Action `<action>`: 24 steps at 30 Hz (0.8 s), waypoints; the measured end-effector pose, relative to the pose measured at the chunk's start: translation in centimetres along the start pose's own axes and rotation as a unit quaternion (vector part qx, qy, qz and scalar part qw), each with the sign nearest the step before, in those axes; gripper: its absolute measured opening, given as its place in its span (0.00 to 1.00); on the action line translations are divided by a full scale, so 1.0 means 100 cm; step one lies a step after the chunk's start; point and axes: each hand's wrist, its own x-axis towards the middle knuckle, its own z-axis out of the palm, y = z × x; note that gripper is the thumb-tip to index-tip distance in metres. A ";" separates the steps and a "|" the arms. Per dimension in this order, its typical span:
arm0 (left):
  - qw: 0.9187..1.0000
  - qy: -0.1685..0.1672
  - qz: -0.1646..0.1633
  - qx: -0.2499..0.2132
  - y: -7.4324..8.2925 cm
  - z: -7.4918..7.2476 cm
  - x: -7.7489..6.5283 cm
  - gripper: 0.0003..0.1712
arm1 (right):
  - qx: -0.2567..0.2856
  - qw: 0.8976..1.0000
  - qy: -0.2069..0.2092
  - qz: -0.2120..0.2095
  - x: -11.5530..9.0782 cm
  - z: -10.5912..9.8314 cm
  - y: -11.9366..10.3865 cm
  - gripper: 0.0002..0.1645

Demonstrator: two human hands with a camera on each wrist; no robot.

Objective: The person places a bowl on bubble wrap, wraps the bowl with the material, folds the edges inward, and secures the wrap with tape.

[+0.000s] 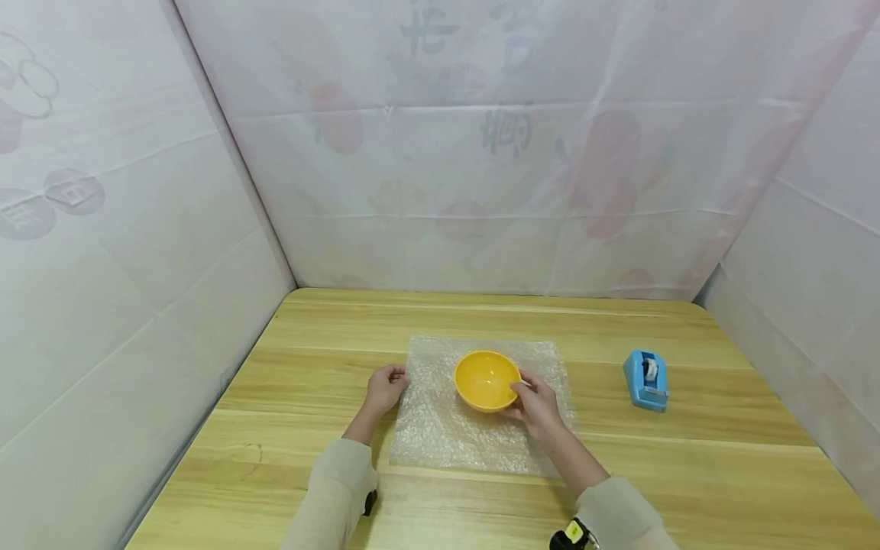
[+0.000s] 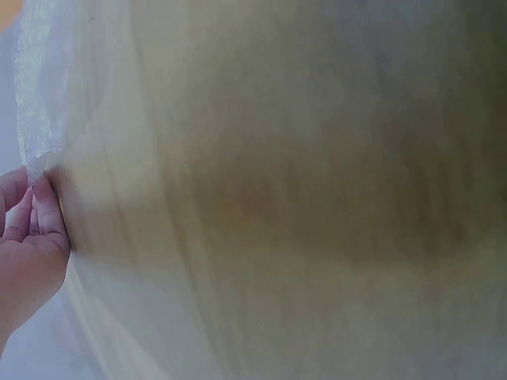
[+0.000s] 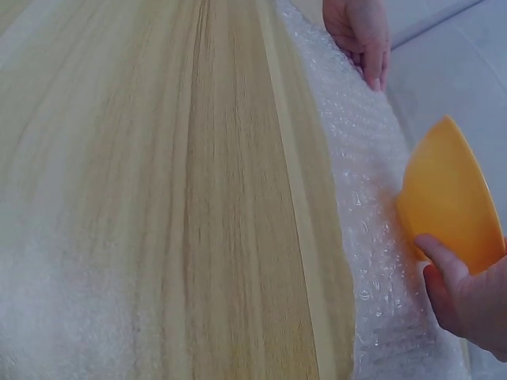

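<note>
A yellow bowl (image 1: 486, 380) stands upright over a sheet of bubble wrap (image 1: 447, 435) that lies flat on the table. My right hand (image 1: 539, 409) grips the bowl by its right side, thumb near the rim and fingers toward the base. In the right wrist view, the bowl (image 3: 449, 202) is seen from its side, close to the wrap; whether its base touches is hard to tell. At the left edge of the sheet, my left hand (image 1: 386, 388) pinches the wrap between thumb and fingers, as the left wrist view shows at the wrap's edge (image 2: 43, 119).
A blue tape dispenser (image 1: 646, 380) with a roll of tape sits on the right part of the wooden table (image 1: 289, 428). Printed pale sheets (image 1: 440, 176) hang as walls behind the table and at both sides.
</note>
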 end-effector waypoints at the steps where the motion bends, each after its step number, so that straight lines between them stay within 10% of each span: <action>1: 1.000 0.000 -0.001 0.002 0.000 0.000 0.000 0.13 | 0.002 1.000 0.001 0.000 0.000 0.000 0.001 0.31; 17: 0.996 -0.013 -0.081 0.023 0.015 -0.003 0.005 0.20 | 0.016 0.998 -0.056 0.001 0.004 -0.009 0.009 0.31; 24: 0.999 0.015 -0.051 0.001 -0.016 0.018 0.042 0.29 | 0.013 0.997 -0.071 -0.010 0.002 -0.012 0.011 0.31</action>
